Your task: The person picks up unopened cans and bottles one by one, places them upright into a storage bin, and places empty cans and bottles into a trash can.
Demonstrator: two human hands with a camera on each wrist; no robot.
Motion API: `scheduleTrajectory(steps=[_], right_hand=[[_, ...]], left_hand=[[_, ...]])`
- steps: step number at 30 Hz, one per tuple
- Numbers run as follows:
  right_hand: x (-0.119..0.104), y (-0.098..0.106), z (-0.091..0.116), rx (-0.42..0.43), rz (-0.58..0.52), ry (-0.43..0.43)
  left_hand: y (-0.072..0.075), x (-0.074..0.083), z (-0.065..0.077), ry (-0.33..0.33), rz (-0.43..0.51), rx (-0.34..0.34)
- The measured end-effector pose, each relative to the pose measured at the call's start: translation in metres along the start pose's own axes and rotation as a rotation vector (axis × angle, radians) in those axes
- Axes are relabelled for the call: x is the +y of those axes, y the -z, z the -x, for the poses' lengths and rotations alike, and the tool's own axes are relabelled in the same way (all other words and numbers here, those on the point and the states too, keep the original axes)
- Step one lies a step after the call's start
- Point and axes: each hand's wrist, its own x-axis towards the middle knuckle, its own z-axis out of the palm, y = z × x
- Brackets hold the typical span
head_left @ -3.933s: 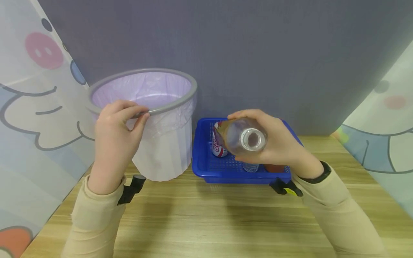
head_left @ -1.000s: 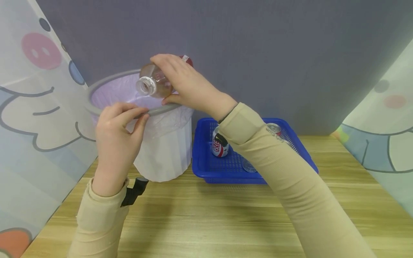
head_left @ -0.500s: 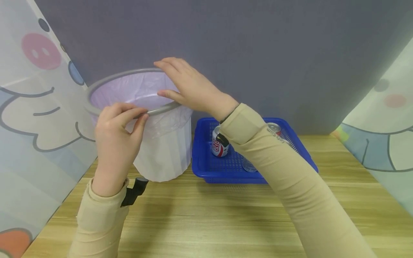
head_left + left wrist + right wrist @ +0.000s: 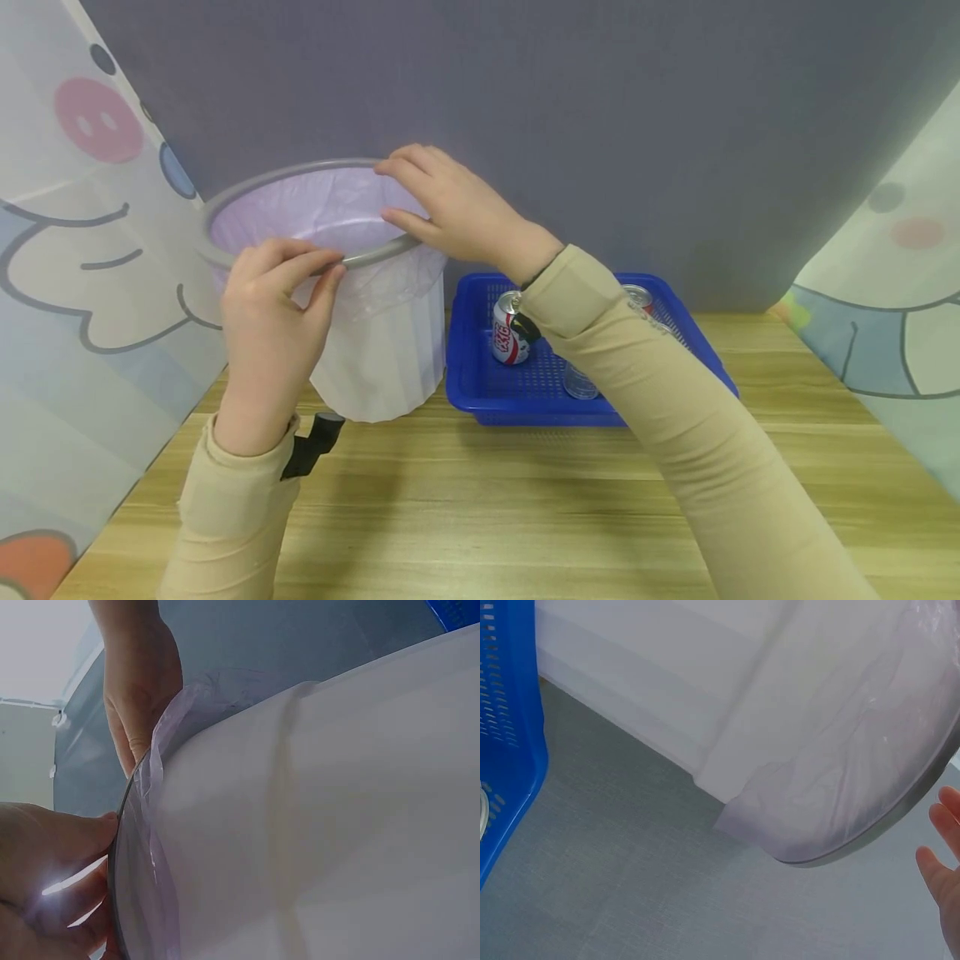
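A white trash can (image 4: 382,358) with a grey rim ring (image 4: 378,252) and a thin lilac bin liner (image 4: 337,196) stands on the left of the table. My left hand (image 4: 273,292) pinches the near edge of this rim between thumb and fingers, as the left wrist view also shows for the left hand (image 4: 60,855). Over the right part of the rim hovers my right hand (image 4: 465,204), fingers spread and holding nothing. In the right wrist view the right hand (image 4: 945,851) is just beyond the rim ring (image 4: 877,832). The bottom of the trash can's inside is hidden.
Right of the trash can sits a blue plastic basket (image 4: 525,407). In it are a white-and-red drink can (image 4: 510,343), a clear ridged container (image 4: 579,385) and another can (image 4: 637,295), partly behind my right sleeve (image 4: 675,408). A grey wall (image 4: 637,150) rises behind.
My right hand carried a bottle from above the basket to the trash can and let it go over the opening. It has since drawn slightly right. The left hand has kept its pinch.
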Motion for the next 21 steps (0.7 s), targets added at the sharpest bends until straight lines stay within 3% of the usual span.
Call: scheduleTrajectory(steps=[16,21], right_hand=[[0.011,-0.003,0.022,0.014,-0.032,-0.034],[0.017,-0.005,0.031,0.045,-0.073,-0.05]], left_hand=[[0.003,0.002,-0.001,0.036,0.052,-0.004],[0.004,-0.002,0.0,-0.014,0.032,-0.029]])
